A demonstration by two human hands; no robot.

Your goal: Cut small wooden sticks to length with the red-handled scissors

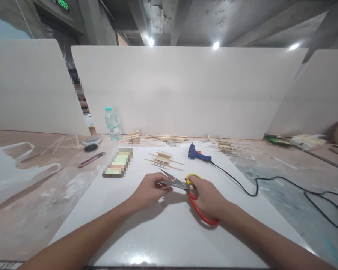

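Bottle: in the upper left of the frame we see a clear plastic water bottle with a green cap (112, 129), upright at the back of the surface; we cannot tell how full it is.
Right hand: our right hand (207, 198), just right of the frame's centre, has its grip wrapped through the handles of the scissors with red and yellow handles (186, 186), fingers curled shut around them.
Left hand: our left hand (150, 191), at centre, pinches its fingertips together right at the scissor blades; whatever small piece it holds is too small for us to make out.
Scissors: the grey blades stand parted, pointing to the upper left, and the tool hovers over the white sheet (169, 232) that covers the middle of the surface.
Behind the hands: a small wooden stick frame (163, 159) lies on the sheet, and a blue glue gun with a black cord (198, 154) rests to its right.
Left of the sheet: a dark utility knife (90, 159) lies on the bare surface.
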